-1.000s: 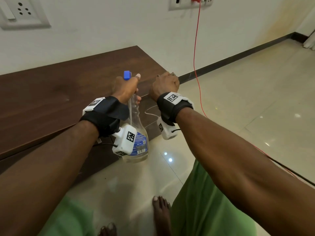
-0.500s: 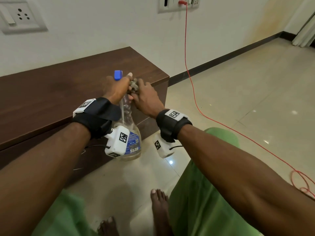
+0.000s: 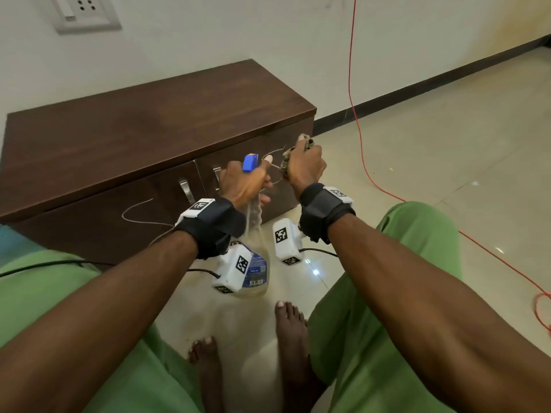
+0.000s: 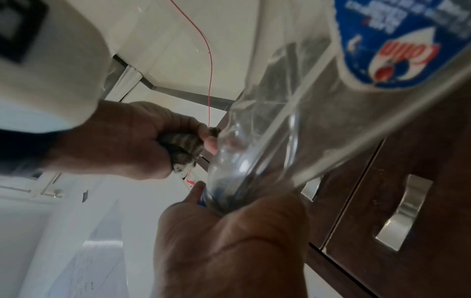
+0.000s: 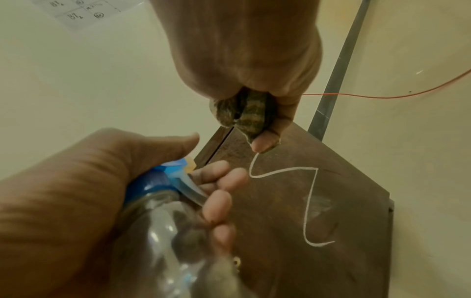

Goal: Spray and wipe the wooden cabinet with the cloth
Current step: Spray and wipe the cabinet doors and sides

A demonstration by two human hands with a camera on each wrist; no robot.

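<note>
A low dark wooden cabinet (image 3: pixel 143 126) stands against the wall, with white chalk scribbles (image 5: pixel 309 193) on its front doors. My left hand (image 3: pixel 243 181) grips the neck of a clear spray bottle (image 3: pixel 253 257) with a blue nozzle (image 3: pixel 250 163), fingers on the trigger, in front of the right door. My right hand (image 3: pixel 304 169) holds a crumpled mottled cloth (image 3: pixel 307 143) bunched in its fist, just right of the bottle near the cabinet's right corner. The bottle (image 4: pixel 280 125) and cloth (image 4: pixel 182 149) show close up in the left wrist view, and the cloth (image 5: pixel 242 109) again in the right wrist view.
A red cable (image 3: pixel 357 120) hangs from the wall and trails over the tiled floor at right. Metal handles (image 3: pixel 186 190) sit on the cabinet doors. My bare feet (image 3: pixel 290 338) and green-clad knees are below the hands. A wall socket (image 3: pixel 85 10) is above the cabinet.
Both hands have drawn back from the cabinet top to its front. My right hand came off the top's edge, met the left hand, and now holds the cloth to the right of the bottle.
</note>
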